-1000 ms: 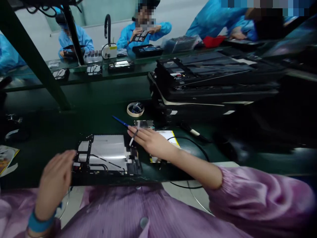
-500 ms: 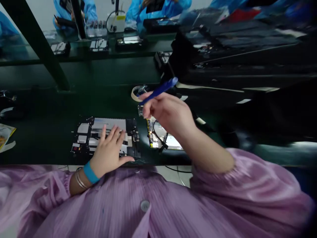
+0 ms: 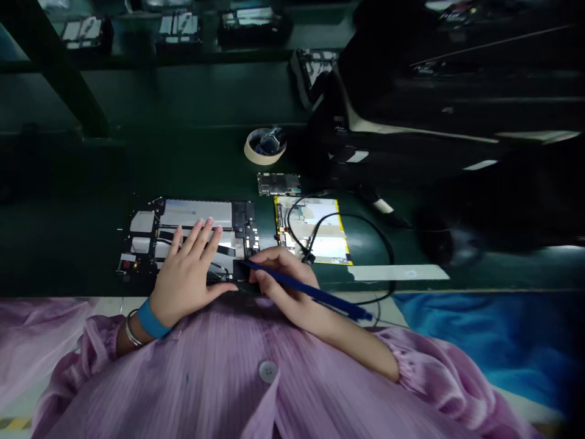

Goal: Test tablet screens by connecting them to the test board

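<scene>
An opened tablet chassis point(image 3: 192, 219) with a silver plate and black parts lies on the dark green bench. My left hand point(image 3: 187, 274) rests flat on it, fingers spread. My right hand point(image 3: 283, 283) is closed on a blue pen-like tool point(image 3: 311, 292), held like a pencil, with its tip at the chassis's lower right corner. A small circuit board point(image 3: 278, 183) lies just beyond. A yellow-edged card point(image 3: 320, 235) with a black cable point(image 3: 365, 225) looped over it sits to the right of the chassis.
A roll of tape point(image 3: 265, 146) with a small object inside stands farther back. A tall stack of black trays point(image 3: 434, 97) fills the right side. More devices point(image 3: 178, 24) lie on the far bench. A dark frame post point(image 3: 59, 67) slants at left.
My right hand came down from above the tape roll to the chassis's near right corner and turned the blue tool's tip onto it. The view tilted downward. My left hand stays on the chassis.
</scene>
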The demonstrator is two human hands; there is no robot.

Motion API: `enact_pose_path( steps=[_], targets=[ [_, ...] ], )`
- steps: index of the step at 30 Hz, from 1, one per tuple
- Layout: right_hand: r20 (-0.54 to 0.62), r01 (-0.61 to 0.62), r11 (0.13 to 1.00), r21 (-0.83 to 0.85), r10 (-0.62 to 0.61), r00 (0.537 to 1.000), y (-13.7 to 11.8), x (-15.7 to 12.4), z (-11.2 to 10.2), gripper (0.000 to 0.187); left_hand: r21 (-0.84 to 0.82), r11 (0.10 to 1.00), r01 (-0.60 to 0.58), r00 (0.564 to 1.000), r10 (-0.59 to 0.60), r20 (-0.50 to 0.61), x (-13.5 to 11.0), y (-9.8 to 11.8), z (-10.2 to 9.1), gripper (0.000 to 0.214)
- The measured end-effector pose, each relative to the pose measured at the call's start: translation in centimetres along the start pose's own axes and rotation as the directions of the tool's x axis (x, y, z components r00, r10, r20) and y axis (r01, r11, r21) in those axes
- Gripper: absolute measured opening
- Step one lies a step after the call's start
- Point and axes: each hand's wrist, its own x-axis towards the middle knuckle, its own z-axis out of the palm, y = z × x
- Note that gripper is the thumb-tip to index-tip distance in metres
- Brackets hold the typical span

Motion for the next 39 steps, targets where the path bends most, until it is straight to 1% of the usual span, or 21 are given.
enact_pose_path(
  steps=[2,4,8,11,14,16,18,20,23,25,27,29,31,32,35,37,38,39],
  targets=[
    [-0.014,0.014,0.998,-0.062,-0.015,1.000,-0.4,0.1,0.0,0.007,-0.007,1.000,0.003,1.000,-0.003,0.003,0.1,0.1,-0.1,0.095],
    [-0.021,0.038,0.994,-0.104,-0.041,0.999,-0.6,0.2,0.1,0.011,-0.013,1.000,0.004,1.000,-0.004,0.004,0.1,0.1,-0.1,0.096],
    [0.010,0.042,0.987,-0.153,-0.041,0.999,-0.7,0.5,0.2,0.011,-0.008,1.000,-0.001,1.000,0.001,0.004,0.1,0.1,-0.1,0.095],
    [0.019,0.068,0.983,-0.173,-0.066,0.998,-0.6,0.6,0.2,0.011,0.000,1.000,-0.004,1.000,0.004,0.011,0.0,0.0,-0.1,0.096],
    [0.016,0.127,0.976,-0.178,-0.126,0.992,-0.6,0.7,0.0,0.010,-0.006,1.000,-0.005,1.000,0.005,0.006,0.3,-0.1,-0.2,0.097],
    [0.055,0.144,0.974,-0.174,-0.136,0.989,-0.6,0.6,-0.2,0.012,-0.015,1.000,-0.003,1.000,0.004,0.010,0.4,0.0,-0.4,0.097],
    [0.055,0.140,0.978,-0.156,-0.133,0.990,-0.4,0.4,-0.6,0.015,-0.007,1.000,-0.002,1.000,0.003,0.013,0.3,0.2,-0.9,0.096],
    [-0.010,0.117,0.984,-0.133,-0.119,0.993,-0.3,0.1,-1.1,0.014,0.035,0.999,0.000,1.000,0.000,0.001,-0.3,0.5,-1.6,0.085],
    [-0.121,0.098,0.986,-0.138,-0.115,0.986,-0.2,0.0,-2.1,0.011,0.133,0.991,-0.014,1.000,0.014,-0.003,-1.7,0.9,-2.5,0.050],
    [-0.163,0.104,0.977,-0.188,-0.136,0.977,-0.5,0.2,-2.8,0.008,0.184,0.982,-0.028,1.000,0.025,0.018,-2.2,0.6,-2.8,0.043],
    [-0.192,0.123,0.962,-0.245,-0.173,0.966,-0.9,0.5,-3.6,0.005,0.214,0.977,-0.027,0.998,0.014,0.061,-1.7,-0.3,-2.9,0.044],
    [-0.209,0.143,0.946,-0.292,-0.209,0.955,-1.4,1.0,-4.3,0.004,0.229,0.973,-0.005,0.991,-0.026,0.133,0.1,-1.8,-3.2,0.046],
    [-0.217,0.155,0.928,-0.340,-0.237,0.947,-1.8,1.4,-4.8,0.005,0.247,0.969,0.028,0.978,-0.078,0.194,2.9,-3.8,-3.8,0.046],
    [-0.216,0.159,0.918,-0.363,-0.249,0.944,-1.8,1.6,-5.1,0.006,0.259,0.965,0.041,0.974,-0.097,0.206,4.6,-4.8,-4.3,0.046],
    [-0.222,0.228,0.880,-0.417,-0.341,0.913,-1.7,2.0,-5.5,0.006,0.294,0.954,0.064,0.977,-0.120,0.178,10.0,-8.1,-5.4,0.043],
    [-0.212,0.284,0.851,-0.442,-0.407,0.889,-1.6,2.5,-5.8,0.006,0.307,0.946,0.099,0.978,-0.150,0.147,13.8,-10.3,-5.7,0.041],
    [-0.188,0.285,0.837,-0.466,-0.409,0.893,-1.7,2.9,-5.9,0.006,0.309,0.942,0.129,0.975,-0.177,0.131,15.7,-11.4,-5.6,0.040],
    [-0.149,0.263,0.816,-0.514,-0.387,0.910,-1.8,3.5,-6.0,0.007,0.308,0.937,0.164,0.972,-0.207,0.113,17.7,-12.5,-5.6,0.039]
  ],
)
